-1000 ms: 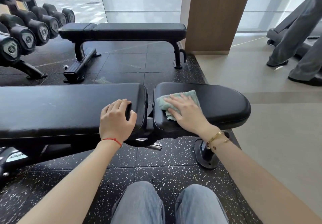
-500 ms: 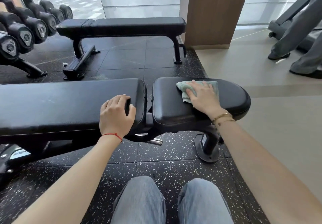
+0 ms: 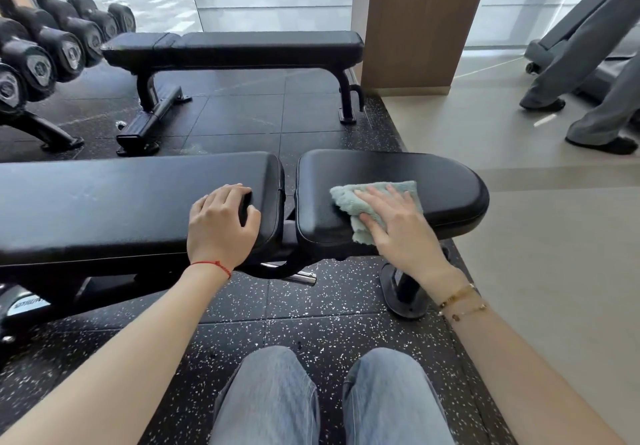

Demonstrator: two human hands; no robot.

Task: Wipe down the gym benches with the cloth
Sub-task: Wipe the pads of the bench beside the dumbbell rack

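Observation:
A black padded bench runs across in front of me, with a long back pad point(image 3: 104, 209) on the left and a short seat pad point(image 3: 443, 181) on the right. A pale green cloth point(image 3: 349, 198) lies on the seat pad. My right hand point(image 3: 398, 226) presses flat on the cloth with straight fingers. My left hand point(image 3: 221, 223) rests on the right end of the long pad, its fingers bent over the surface. A second black bench point(image 3: 242, 46) stands farther back.
A rack of black dumbbells point(image 3: 45, 49) lines the far left. A wooden pillar point(image 3: 422, 22) rises behind the far bench. A person's legs point(image 3: 595, 63) in grey trousers stand at the far right on the beige floor. My knees point(image 3: 329, 396) are below.
My right hand slid the cloth from the seat pad's left end out to its far middle, then back toward me to the near middle. My left hand stayed put.

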